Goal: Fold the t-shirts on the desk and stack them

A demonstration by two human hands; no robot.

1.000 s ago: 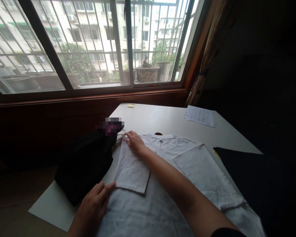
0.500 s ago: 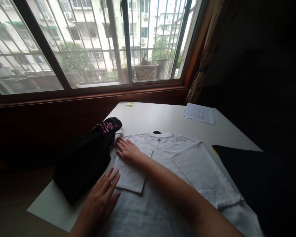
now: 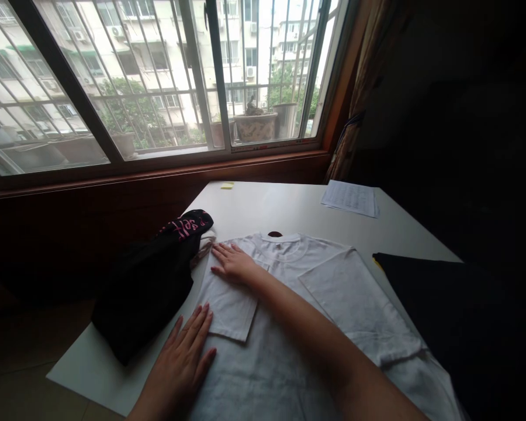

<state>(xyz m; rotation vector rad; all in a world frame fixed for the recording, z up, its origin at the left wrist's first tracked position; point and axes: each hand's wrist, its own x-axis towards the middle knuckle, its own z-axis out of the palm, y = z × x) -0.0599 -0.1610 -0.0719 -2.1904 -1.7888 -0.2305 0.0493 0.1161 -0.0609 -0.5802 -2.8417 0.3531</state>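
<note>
Right hand (image 3: pixel 234 265) is palm down, fingers a bit fanned, on the upper part of the white fabric sleeve flap (image 3: pixel 230 318) folded inward. Left hand (image 3: pixel 182 351) is flat too, fingers near together, thumb out, at the flap's lower outer corner. Neither is pinching anything; can't tell how hard they press.

Under both: white crew-neck T-shirt (image 3: pixel 333 286), spread on the white angular table (image 3: pixel 263 204), collar toward the window. I'd pin the shoulder end with the right, sweep the left along the outer fold, keep that edge straight. Creases on the far-side sleeve probably want flattening too.

Black garment with pink lettering (image 3: pixel 149 298) sits close by the left hand; watch for snagging. Dark navy cloth with yellow edging (image 3: pixel 425 298) lies opposite.
</note>
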